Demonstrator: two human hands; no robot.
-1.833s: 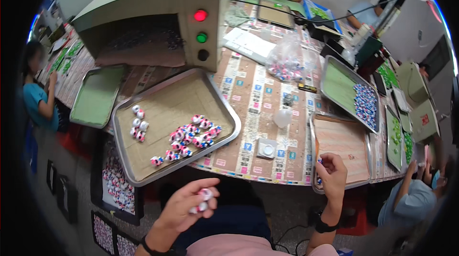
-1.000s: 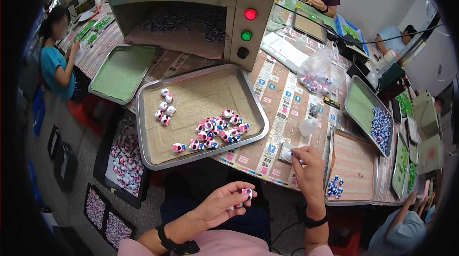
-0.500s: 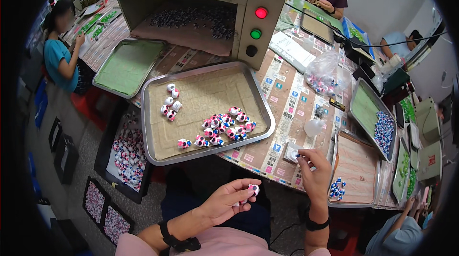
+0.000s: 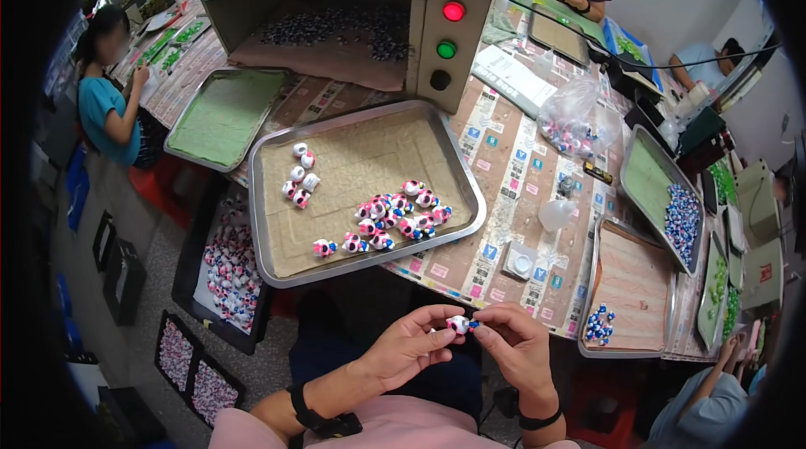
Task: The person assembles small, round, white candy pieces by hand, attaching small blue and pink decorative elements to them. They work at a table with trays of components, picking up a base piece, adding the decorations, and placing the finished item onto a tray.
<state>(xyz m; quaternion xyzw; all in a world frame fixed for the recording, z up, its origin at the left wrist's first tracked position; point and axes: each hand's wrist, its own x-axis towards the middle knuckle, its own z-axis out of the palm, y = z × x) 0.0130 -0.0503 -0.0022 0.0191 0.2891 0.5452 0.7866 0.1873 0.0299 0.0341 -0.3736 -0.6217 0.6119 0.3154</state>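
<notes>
In front of my body, below the table's edge, both hands meet. My left hand [image 4: 407,350] is closed, pinching a small white figurine head [image 4: 457,324] with pink and dark markings. My right hand [image 4: 518,350] pinches a small blue figurine body [image 4: 474,326] against the head's right side; whether the two are joined I cannot tell. Above them, a metal tray [image 4: 386,143] lined with brown paper holds a cluster of figurines [image 4: 384,214] with heads and blue bodies. Several loose white heads [image 4: 302,177] lie at its left. A small square pot [image 4: 520,263] sits near the table edge.
An oven-like machine [image 4: 472,4] with lit red and green lamps stands behind the tray. To the right, a lined tray [image 4: 634,277] carries small blue pieces [image 4: 599,325]. A clear squeeze bottle [image 4: 556,215] stands nearby. A black crate [image 4: 180,298] of heads is at left. Co-workers sit around.
My right hand has moved from beside the square pot, down and left, bringing the blue body to the head. My left hand has shifted slightly right, still holding the head.
</notes>
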